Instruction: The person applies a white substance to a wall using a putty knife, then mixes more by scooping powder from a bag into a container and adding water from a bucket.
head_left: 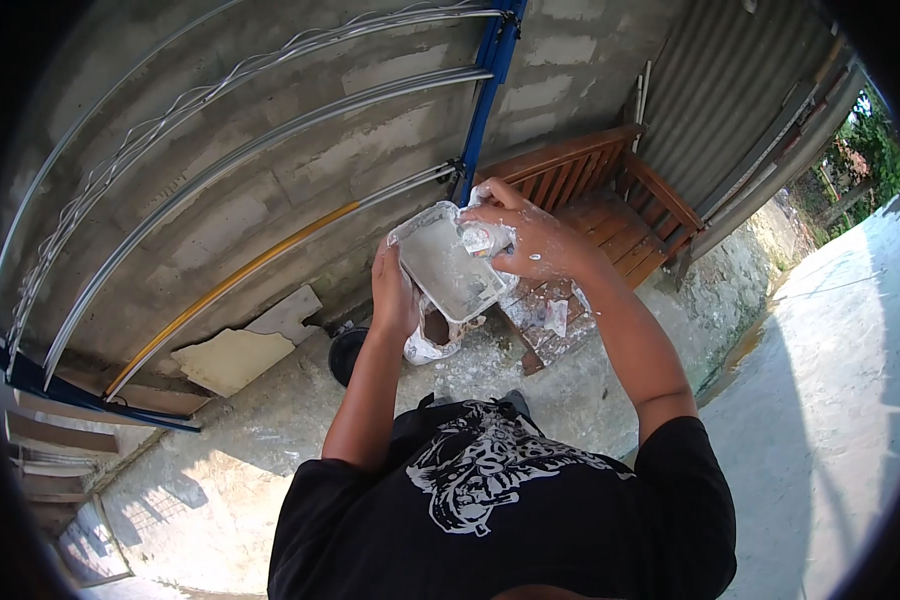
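We find the left hand (395, 300) closed on the lower edge of a white plastic tray (448, 268). The tray is coated in paste and held tilted in the air above a white bag (428, 345) on the concrete floor (530, 390). The right hand (538, 240), smeared white, grips a small pale container (483, 238) at the tray's upper rim; we cannot identify it. Risk, in our judgement: smeared fingers and a one-edge grip could let the tray slip.

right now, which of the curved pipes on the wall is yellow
The lowest pipe: its lower stretch is yellow, while the ones above it are plain grey.
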A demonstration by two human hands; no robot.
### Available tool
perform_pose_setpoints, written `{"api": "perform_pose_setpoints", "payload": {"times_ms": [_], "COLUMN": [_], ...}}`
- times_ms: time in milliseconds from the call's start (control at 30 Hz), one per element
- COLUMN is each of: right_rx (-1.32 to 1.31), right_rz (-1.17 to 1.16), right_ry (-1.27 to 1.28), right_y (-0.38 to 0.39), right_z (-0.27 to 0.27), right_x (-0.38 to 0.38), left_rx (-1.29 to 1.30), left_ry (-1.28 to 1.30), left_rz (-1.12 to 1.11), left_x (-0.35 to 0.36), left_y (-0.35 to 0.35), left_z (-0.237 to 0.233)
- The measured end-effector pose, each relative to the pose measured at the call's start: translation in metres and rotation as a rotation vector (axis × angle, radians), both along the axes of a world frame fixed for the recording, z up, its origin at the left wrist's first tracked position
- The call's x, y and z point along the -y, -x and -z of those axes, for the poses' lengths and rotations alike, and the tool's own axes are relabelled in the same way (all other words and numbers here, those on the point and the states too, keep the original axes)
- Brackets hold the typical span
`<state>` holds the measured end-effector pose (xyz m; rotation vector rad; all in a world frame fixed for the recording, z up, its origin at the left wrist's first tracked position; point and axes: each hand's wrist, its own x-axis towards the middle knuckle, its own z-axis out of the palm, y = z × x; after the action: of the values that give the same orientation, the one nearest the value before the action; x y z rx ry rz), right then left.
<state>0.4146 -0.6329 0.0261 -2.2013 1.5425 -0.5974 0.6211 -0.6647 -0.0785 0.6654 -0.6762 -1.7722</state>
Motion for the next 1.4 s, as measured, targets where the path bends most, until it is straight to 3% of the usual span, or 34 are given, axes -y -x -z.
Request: {"api": "perform_pose_setpoints", "payload": {"times_ms": [67,200,267,400,467,600,733,800,933,1000,1067,1133,1400], "right_rx": [-0.015,0.078,-0.023,0.038,-0.081,-0.041,-0.049,0.100,0.054,0.114,0.079,0.047,0.034], "right_rz": [-0.115,0.024,-0.092,-0.022,-0.156,-0.058,-0.124,-0.128,-0.119,-0.026,-0.080,-0.087,-0.023], "right_ry": [-0.084,-0.032,-0.178,-0.080,-0.188,-0.120,-0.154,-0.181,-0.169,-0.017,-0.034,-0.135,-0.117], "right_y": [0.000,-0.012,-0.008,-0.002,0.004,0.003,0.007,0.007,0.002,-0.002,-0.003,-0.005,-0.018], "right_z": [0.005,-0.006,-0.011,-0.013,-0.007,-0.022,-0.015,-0.006,-0.004,-0.002,-0.003,-0.004,0.004], "right_x": [0.002,0.000,-0.001,-0.010,-0.011,-0.020,-0.017,-0.011,-0.009,-0.007,-0.001,0.001,0.011], "left_rx": [0.024,0.003,0.051,0.040,0.048,0.035,0.042,0.041,0.042,0.052,0.006,0.030,0.072], "left_ry": [-0.007,0.028,0.043,0.030,-0.005,0.023,0.050,0.050,0.012,0.001,0.022,0.012,0.007], "left_rz": [0.016,0.025,0.000,-0.021,-0.035,-0.032,-0.004,0.002,0.014,0.021,0.104,0.080,0.003], "left_x": [0.000,0.000,0.003,0.008,0.010,0.012,0.012,0.010,-0.005,-0.009,-0.005,-0.008,-0.007], "left_y": [0.001,-0.003,-0.005,-0.014,-0.017,-0.018,-0.015,-0.013,-0.007,-0.003,0.001,-0.002,-0.006], "left_z": [-0.002,0.000,0.003,0.003,0.003,0.007,0.010,0.009,-0.006,-0.002,0.013,0.006,-0.004]}}
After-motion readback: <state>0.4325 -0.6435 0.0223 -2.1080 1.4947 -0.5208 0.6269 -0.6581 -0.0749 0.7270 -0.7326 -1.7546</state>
